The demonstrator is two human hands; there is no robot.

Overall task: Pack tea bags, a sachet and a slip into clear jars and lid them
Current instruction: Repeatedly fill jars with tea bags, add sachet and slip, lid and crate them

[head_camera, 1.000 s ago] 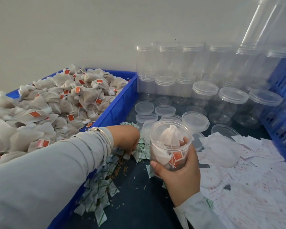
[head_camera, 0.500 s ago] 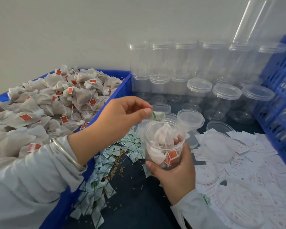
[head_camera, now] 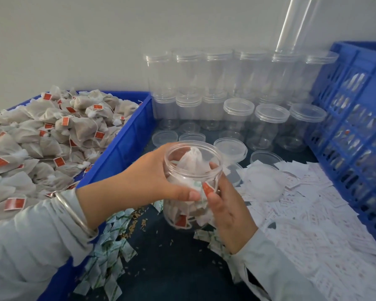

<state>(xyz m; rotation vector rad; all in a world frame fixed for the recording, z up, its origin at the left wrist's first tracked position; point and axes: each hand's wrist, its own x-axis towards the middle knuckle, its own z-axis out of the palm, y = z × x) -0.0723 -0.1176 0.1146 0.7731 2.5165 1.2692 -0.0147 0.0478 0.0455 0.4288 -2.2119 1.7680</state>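
Both hands are gripping a clear jar [head_camera: 192, 183] at near centre: the left hand [head_camera: 152, 181] is curling around its rim, the right hand [head_camera: 228, 211] around its side. Tea bags [head_camera: 191, 164] are sitting inside it. At left, a blue crate [head_camera: 122, 144] is holding many tea bags.
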